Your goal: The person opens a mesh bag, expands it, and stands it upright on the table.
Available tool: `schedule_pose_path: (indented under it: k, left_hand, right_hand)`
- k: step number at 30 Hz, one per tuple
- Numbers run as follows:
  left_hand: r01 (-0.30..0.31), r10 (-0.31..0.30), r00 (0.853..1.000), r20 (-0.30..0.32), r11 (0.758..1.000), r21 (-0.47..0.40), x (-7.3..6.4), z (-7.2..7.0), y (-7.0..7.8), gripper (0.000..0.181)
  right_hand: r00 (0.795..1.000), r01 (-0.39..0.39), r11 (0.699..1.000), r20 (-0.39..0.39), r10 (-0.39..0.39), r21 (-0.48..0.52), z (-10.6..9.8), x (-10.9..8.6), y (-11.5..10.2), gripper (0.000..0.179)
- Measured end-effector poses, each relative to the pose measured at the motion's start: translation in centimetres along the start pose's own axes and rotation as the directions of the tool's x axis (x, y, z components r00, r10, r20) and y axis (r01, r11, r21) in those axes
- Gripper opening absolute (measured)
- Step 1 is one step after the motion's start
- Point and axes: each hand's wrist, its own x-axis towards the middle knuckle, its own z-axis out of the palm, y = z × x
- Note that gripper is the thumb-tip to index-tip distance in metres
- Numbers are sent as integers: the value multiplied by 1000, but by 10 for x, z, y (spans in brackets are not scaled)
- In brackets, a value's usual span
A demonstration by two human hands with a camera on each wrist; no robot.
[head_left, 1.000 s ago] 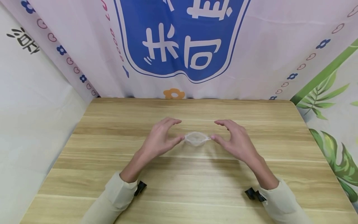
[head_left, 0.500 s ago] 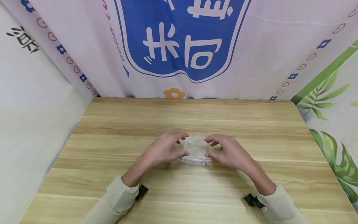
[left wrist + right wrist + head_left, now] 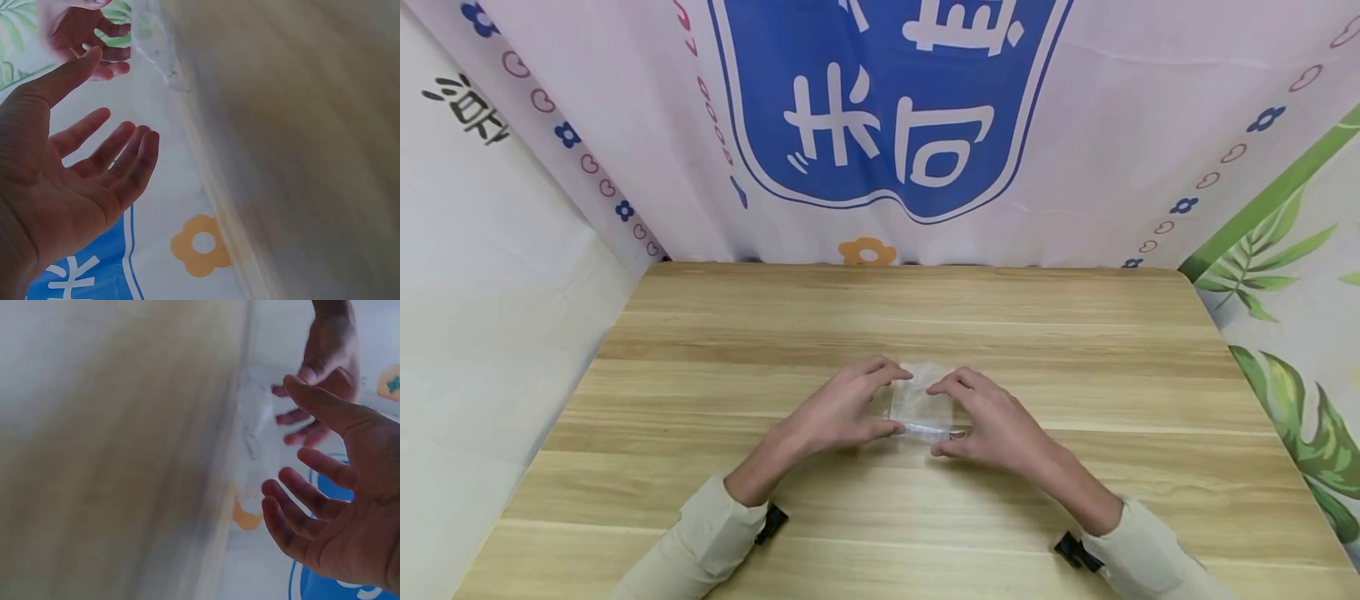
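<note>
A small see-through pouch (image 3: 922,406) lies flat on the wooden table in the head view, with a shiny folded band along its near edge and a thin white loop at its right corner. My left hand (image 3: 846,406) is at its left side, the thumb by the near left corner and the fingertips by the far part. Across from it, my right hand (image 3: 992,417) has its fingers over the pouch's right side and its thumb just in front of the band. Both hands have thumb and fingers spread apart. The wrist views show the pouch (image 3: 255,419) only as a pale blur.
The wooden table (image 3: 737,333) reaches back to a printed cloth (image 3: 1090,167) with a blue emblem. White sheeting (image 3: 497,292) hangs at the left, and a leaf-patterned cloth (image 3: 1292,333) at the right. Small black devices (image 3: 1075,552) sit at the cuffs.
The pouch, earlier held between both thumbs with its mouth parted, now lies flat nearer the front. Both hands came nearer and closer together; lately the right hand shifted left over the pouch.
</note>
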Motion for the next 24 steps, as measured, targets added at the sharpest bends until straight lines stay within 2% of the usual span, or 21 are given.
schedule_pose_path:
  k: [5, 9, 15, 19, 24]
  left_hand:
    - [4, -4, 1000, 6, 1000, -17, -3, 3, -6, 68]
    - [45, -44, 999, 27, 998, -37, -6, 5, -8, 68]
    - [109, -101, 990, 94, 991, -82, -5, 7, -6, 70]
    - [124, -111, 987, 116, 986, -115, -3, 8, -5, 70]
    - [118, -100, 988, 114, 979, -164, -1, 9, -4, 64]
  right_hand:
    - [1000, -12, 999, -1, 12, -30, 4, -2, 1, 76]
    - [999, -29, 999, 17, 29, -47, 5, -3, 3, 76]
    - [997, -53, 998, 46, 55, -44, 10, -2, 3, 75]
    - [998, -39, 999, 38, 39, -15, 12, 0, 2, 66]
    - [999, -41, 997, 2, 41, 66, 12, 2, 3, 47]
